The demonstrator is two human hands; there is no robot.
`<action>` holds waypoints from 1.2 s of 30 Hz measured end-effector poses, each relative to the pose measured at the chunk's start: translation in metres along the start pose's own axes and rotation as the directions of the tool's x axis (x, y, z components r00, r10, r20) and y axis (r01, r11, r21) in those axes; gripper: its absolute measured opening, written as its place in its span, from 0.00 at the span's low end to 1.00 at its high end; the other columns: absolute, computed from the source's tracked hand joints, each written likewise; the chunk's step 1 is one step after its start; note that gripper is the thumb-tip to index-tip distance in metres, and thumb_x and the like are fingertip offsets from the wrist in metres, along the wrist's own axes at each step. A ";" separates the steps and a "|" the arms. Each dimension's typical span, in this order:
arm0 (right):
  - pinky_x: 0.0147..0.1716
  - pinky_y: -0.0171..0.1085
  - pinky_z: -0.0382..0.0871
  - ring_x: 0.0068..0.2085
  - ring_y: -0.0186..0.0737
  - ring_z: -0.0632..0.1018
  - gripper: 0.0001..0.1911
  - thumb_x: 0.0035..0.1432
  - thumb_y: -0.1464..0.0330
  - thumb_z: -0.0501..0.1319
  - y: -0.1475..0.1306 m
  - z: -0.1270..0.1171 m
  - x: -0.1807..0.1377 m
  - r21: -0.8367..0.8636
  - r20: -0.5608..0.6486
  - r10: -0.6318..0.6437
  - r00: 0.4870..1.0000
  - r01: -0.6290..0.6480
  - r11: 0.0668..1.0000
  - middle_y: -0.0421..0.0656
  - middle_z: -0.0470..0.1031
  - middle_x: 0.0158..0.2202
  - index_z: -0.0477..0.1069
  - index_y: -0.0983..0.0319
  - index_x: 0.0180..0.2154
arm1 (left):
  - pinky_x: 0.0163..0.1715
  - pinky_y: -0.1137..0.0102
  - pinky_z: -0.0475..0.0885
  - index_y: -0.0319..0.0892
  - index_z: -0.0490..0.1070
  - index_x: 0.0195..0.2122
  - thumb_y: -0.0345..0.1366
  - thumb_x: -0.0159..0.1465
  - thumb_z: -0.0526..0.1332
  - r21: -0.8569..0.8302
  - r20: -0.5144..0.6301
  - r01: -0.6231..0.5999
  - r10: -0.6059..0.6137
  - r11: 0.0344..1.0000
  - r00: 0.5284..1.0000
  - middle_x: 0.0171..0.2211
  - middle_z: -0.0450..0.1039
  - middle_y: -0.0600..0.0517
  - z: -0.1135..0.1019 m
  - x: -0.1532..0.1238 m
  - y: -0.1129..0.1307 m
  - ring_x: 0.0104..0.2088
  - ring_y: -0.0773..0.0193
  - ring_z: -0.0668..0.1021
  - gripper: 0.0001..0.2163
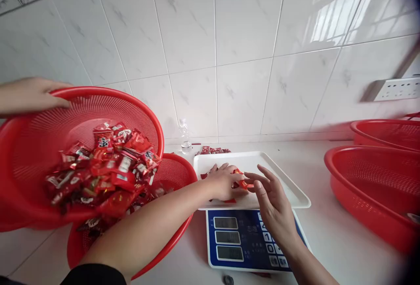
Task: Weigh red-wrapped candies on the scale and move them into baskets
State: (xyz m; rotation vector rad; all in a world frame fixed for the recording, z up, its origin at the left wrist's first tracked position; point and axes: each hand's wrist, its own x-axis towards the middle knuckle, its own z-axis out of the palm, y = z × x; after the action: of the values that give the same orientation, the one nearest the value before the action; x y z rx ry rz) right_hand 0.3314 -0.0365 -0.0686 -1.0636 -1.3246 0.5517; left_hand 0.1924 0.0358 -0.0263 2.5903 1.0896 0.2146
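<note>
**Both hands at the white tray on the scale**

The left hand (225, 181) lies flat, fingers spread, over red packets (243, 184) on the white tray (295, 195), near its front edge. The right hand (271, 197) is wide open, fingertips touching the same packets. The tray sits on a blue-faced scale (244, 239) at the counter's front edge. At the left edge, another person's hand (33, 94) grips the rim of a tilted red basket (29, 158) full of packets, above a second basket (173, 173).
</note>
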 end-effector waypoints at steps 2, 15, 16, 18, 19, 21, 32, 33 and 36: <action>0.40 0.47 0.74 0.41 0.43 0.78 0.23 0.62 0.57 0.52 0.000 0.000 0.000 0.016 0.000 0.007 1.000 -0.007 1.000 0.50 0.74 0.46 0.58 0.56 0.56 | 0.55 0.51 0.54 0.49 0.71 0.40 0.42 0.62 0.56 0.011 -0.059 -0.017 0.018 1.000 0.998 0.46 0.68 0.50 0.001 0.000 -0.003 0.53 0.52 0.65 0.08; 0.38 0.43 0.74 0.43 0.42 0.78 0.21 0.63 0.57 0.51 0.001 0.000 -0.001 -0.103 0.048 -0.051 0.998 0.055 0.993 0.49 0.75 0.45 0.58 0.57 0.55 | 0.52 0.62 0.64 0.43 0.65 0.48 0.30 0.55 0.57 -0.122 -0.118 0.019 -0.033 0.992 0.993 0.49 0.69 0.47 -0.017 -0.031 -0.010 0.51 0.55 0.70 0.18; 0.36 0.41 0.75 0.41 0.42 0.78 0.20 0.63 0.57 0.50 0.000 0.000 -0.001 -0.166 0.073 -0.063 0.995 0.075 0.983 0.49 0.76 0.44 0.59 0.57 0.54 | 0.54 0.63 0.63 0.43 0.64 0.51 0.29 0.57 0.55 -0.159 -0.129 0.041 -0.062 0.986 0.990 0.52 0.67 0.46 -0.020 -0.037 -0.012 0.53 0.56 0.69 0.19; 0.33 0.40 0.75 0.39 0.43 0.79 0.19 0.63 0.57 0.50 -0.001 0.001 -0.001 -0.333 0.135 -0.113 0.984 0.152 0.931 0.47 0.78 0.42 0.61 0.57 0.53 | 0.58 0.65 0.58 0.42 0.62 0.55 0.28 0.58 0.53 -0.206 -0.131 0.102 -0.131 0.973 0.983 0.57 0.63 0.47 -0.029 -0.052 -0.016 0.57 0.58 0.65 0.21; 0.33 0.41 0.74 0.39 0.44 0.79 0.19 0.63 0.57 0.49 0.000 0.002 -0.001 -0.421 0.166 -0.151 0.974 0.209 0.883 0.47 0.78 0.41 0.62 0.57 0.52 | 0.59 0.66 0.57 0.43 0.61 0.56 0.28 0.59 0.52 -0.214 -0.125 0.141 -0.170 0.967 0.977 0.59 0.61 0.47 -0.034 -0.062 -0.019 0.59 0.58 0.64 0.22; 0.35 0.45 0.74 0.39 0.47 0.79 0.19 0.63 0.57 0.48 0.003 0.004 -0.001 -0.567 0.216 -0.230 0.949 0.314 0.762 0.47 0.79 0.39 0.64 0.58 0.51 | 0.60 0.65 0.55 0.44 0.60 0.58 0.30 0.59 0.53 -0.202 -0.105 0.218 -0.242 0.955 0.965 0.60 0.60 0.49 -0.043 -0.082 -0.024 0.60 0.58 0.63 0.24; 0.45 0.50 0.71 0.38 0.44 0.80 0.17 0.64 0.62 0.47 0.008 0.009 -0.005 -0.654 0.363 -0.302 0.882 0.472 0.591 0.45 0.80 0.38 0.64 0.59 0.51 | 0.59 0.59 0.55 0.56 0.48 0.64 0.50 0.54 0.63 -0.226 0.160 0.456 -0.429 0.861 0.889 0.64 0.53 0.53 -0.036 -0.176 0.004 0.63 0.48 0.57 0.38; 0.44 0.49 0.71 0.38 0.45 0.80 0.17 0.64 0.62 0.47 0.008 0.008 -0.005 -0.657 0.361 -0.310 0.879 0.476 0.585 0.45 0.80 0.38 0.64 0.60 0.51 | 0.58 0.59 0.56 0.56 0.47 0.65 0.47 0.54 0.63 -0.232 0.136 0.465 -0.445 0.854 0.885 0.64 0.54 0.53 -0.031 -0.178 0.008 0.62 0.48 0.58 0.38; 0.40 0.46 0.73 0.36 0.45 0.80 0.19 0.65 0.60 0.45 0.007 0.008 -0.004 -0.663 0.354 -0.325 0.877 0.480 0.574 0.45 0.80 0.37 0.66 0.60 0.49 | 0.55 0.61 0.60 0.54 0.45 0.65 0.36 0.56 0.59 -0.208 0.115 0.509 -0.496 0.835 0.861 0.61 0.59 0.51 -0.024 -0.179 0.017 0.59 0.50 0.64 0.37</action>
State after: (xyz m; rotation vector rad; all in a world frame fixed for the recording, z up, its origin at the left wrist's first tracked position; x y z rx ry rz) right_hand 0.3249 -0.0341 -0.0772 -1.2989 -1.9862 -0.3024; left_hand 0.0721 -0.0981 -0.0007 2.0057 1.5742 0.1292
